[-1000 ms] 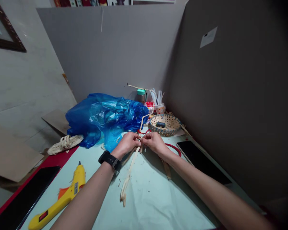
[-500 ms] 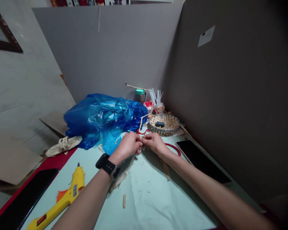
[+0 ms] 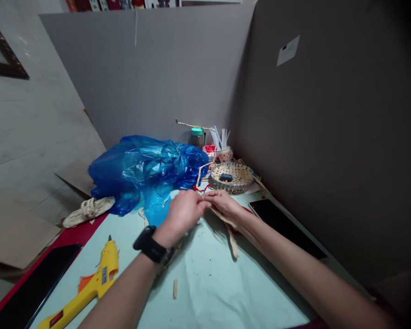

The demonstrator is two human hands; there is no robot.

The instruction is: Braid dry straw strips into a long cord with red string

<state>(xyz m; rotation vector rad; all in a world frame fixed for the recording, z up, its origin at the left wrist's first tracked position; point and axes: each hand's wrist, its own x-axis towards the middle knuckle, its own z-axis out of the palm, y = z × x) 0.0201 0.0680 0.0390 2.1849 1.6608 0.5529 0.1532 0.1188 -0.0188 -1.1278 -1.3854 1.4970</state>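
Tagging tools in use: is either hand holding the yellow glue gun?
No, the glue gun lies on the table, while the left hand and right hand meet at a pale strip.

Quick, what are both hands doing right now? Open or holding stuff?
Left hand: blurred, fingers curled; can't tell what it holds.
Right hand: fingers pinched closed, seemingly on a pale strip.

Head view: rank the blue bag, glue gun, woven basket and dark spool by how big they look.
Largest to smallest:
Blue bag
Glue gun, helped by being nearer the camera
Woven basket
Dark spool, inside the basket
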